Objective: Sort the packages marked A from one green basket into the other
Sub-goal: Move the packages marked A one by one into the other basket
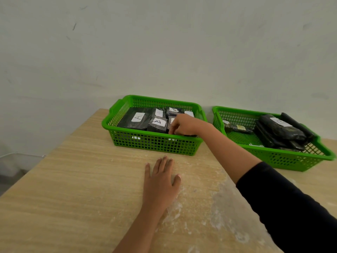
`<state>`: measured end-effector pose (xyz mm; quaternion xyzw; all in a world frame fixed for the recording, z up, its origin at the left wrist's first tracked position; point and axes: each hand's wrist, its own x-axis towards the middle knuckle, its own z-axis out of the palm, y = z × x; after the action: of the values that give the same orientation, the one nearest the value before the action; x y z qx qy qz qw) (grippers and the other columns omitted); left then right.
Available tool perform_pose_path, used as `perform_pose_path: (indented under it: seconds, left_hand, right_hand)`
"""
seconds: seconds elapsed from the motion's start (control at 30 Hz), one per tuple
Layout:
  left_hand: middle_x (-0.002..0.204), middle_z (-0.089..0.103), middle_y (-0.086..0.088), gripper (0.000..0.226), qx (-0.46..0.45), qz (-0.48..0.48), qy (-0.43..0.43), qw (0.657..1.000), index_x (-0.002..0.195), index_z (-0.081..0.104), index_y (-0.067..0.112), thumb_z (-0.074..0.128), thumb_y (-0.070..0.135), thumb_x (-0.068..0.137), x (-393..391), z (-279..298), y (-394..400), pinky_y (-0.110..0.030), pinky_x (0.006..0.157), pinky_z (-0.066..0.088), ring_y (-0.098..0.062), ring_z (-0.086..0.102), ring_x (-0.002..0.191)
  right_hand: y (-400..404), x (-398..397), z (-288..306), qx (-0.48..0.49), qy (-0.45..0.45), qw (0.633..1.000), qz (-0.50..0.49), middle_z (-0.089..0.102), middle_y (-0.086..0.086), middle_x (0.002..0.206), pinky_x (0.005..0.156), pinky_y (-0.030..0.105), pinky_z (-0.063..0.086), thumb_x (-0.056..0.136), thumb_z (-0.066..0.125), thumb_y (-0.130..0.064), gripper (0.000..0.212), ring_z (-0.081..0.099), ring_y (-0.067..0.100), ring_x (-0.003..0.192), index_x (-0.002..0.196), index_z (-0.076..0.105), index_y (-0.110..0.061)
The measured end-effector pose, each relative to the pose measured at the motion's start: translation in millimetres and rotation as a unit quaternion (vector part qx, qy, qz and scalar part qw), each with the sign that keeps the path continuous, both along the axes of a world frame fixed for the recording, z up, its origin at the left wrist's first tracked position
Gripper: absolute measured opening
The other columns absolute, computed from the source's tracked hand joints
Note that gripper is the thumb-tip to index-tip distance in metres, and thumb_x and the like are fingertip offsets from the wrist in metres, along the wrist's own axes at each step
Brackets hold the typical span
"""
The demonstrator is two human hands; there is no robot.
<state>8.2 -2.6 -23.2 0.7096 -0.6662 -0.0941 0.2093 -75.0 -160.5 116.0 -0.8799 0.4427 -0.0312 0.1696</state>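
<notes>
My left hand [160, 181] lies flat and open on the desk [73, 189], just short of the left basket [155, 143]. My right hand [182, 125] reaches into that basket's near right corner, fingers curled on a dark package [172, 121]; whether it grips, I cannot tell. A-marked packages [157, 124] lie beyond my left hand.
</notes>
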Motion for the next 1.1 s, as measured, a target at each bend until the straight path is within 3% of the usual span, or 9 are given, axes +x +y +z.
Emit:
perform_pose_path:
  seconds: [0.07, 0.17, 0.33, 0.5, 0.6, 0.7, 0.8, 0.93, 1.1]
  left_hand:
    - [0.162, 0.001, 0.008, 0.061, -0.001, -0.001, -0.001, 1.000, 0.152, 0.010, 0.027, 0.027, 0.047, 0.097, 0, 0, 0, -0.044, 0.120, -0.010, -0.008, -0.004, 0.148]
    - [0.162, 0.003, 0.008, 0.061, -0.003, -0.001, -0.001, 1.000, 0.152, 0.012, 0.027, 0.027, 0.046, 0.097, -1, 1, 1, -0.044, 0.121, -0.009, -0.008, -0.003, 0.148]
    - [0.162, 0.005, 0.008, 0.060, 0.001, 0.004, -0.005, 1.000, 0.152, 0.014, 0.027, 0.028, 0.046, 0.097, -1, 3, 1, -0.045, 0.121, -0.008, -0.008, 0.000, 0.148]
    - [0.162, 0.006, 0.009, 0.059, 0.005, -0.002, -0.005, 1.000, 0.152, 0.014, 0.028, 0.028, 0.046, 0.097, -1, 5, 2, -0.044, 0.121, -0.007, -0.007, 0.000, 0.148]
    - [0.162, 0.006, 0.009, 0.059, 0.008, -0.002, -0.016, 1.000, 0.152, 0.013, 0.029, 0.027, 0.047, 0.098, -2, 4, 1, -0.044, 0.121, -0.006, -0.007, 0.000, 0.148]
    - [0.162, 0.006, 0.009, 0.059, 0.009, 0.002, -0.034, 0.999, 0.152, 0.013, 0.028, 0.027, 0.045, 0.098, -2, 3, 1, -0.045, 0.121, -0.004, -0.008, 0.002, 0.148]
    - [0.162, 0.004, 0.008, 0.058, 0.019, 0.002, -0.047, 0.999, 0.152, 0.011, 0.027, 0.025, 0.043, 0.098, -3, 4, 1, -0.046, 0.121, -0.003, -0.009, 0.001, 0.148]
    - [0.162, 0.002, 0.007, 0.058, 0.028, 0.002, -0.058, 0.998, 0.153, 0.009, 0.027, 0.023, 0.043, 0.099, -5, 4, 0, -0.047, 0.121, -0.002, -0.010, 0.000, 0.149]
    - [0.162, 0.002, 0.007, 0.057, 0.028, 0.007, -0.064, 0.998, 0.153, 0.010, 0.028, 0.023, 0.043, 0.099, -3, 6, 0, -0.046, 0.121, 0.000, -0.010, 0.001, 0.149]
  right_hand:
    - [1, -6, 4, 0.026, -0.021, 0.999, -0.027, 0.068, -0.003, 0.075, 0.054, 0.011, 0.047, 0.084, 0.050, 0.008, 0.035, 0.059, -0.005, 0.059, 0.099, 0.076, -0.009]
    - [-1, -13, 3, 0.040, -0.075, 0.993, -0.079, 0.072, 0.010, 0.092, 0.074, 0.027, 0.058, 0.085, 0.041, 0.012, 0.040, 0.065, 0.015, 0.080, 0.100, 0.075, -0.004]
    - [7, -14, -12, 0.010, -0.043, 0.995, -0.085, 0.066, 0.007, 0.086, 0.057, 0.017, 0.042, 0.087, 0.039, 0.006, 0.041, 0.053, 0.008, 0.065, 0.097, 0.076, -0.008]
    - [9, -27, -5, 0.043, -0.147, 0.981, -0.117, 0.071, 0.012, 0.092, 0.064, 0.020, 0.053, 0.088, 0.037, 0.005, 0.037, 0.064, 0.015, 0.076, 0.090, 0.073, -0.004]
    - [11, -53, 5, -0.008, -0.234, 0.961, -0.147, 0.072, 0.019, 0.089, 0.071, 0.033, 0.057, 0.086, 0.041, 0.003, 0.033, 0.066, 0.020, 0.074, 0.082, 0.071, -0.011]
    - [11, -107, 12, -0.105, -0.282, 0.928, -0.221, 0.070, 0.011, 0.084, 0.070, 0.030, 0.049, 0.085, 0.046, -0.003, 0.028, 0.062, 0.020, 0.076, 0.088, 0.072, -0.013]
    - [10, -177, 13, -0.173, -0.235, 0.891, -0.347, 0.070, 0.011, 0.097, 0.075, 0.030, 0.046, 0.089, 0.047, -0.013, 0.027, 0.063, 0.027, 0.085, 0.101, 0.070, -0.006]
    - [18, -256, 3, -0.155, -0.075, 0.851, -0.496, 0.064, 0.021, 0.113, 0.081, 0.039, 0.049, 0.091, 0.046, -0.022, 0.035, 0.062, 0.038, 0.102, 0.112, 0.060, 0.002]
    - [26, -289, -9, -0.076, 0.073, 0.854, -0.509, 0.055, 0.015, 0.132, 0.093, 0.042, 0.048, 0.083, 0.065, -0.046, 0.071, 0.057, 0.034, 0.117, 0.135, 0.046, -0.002]
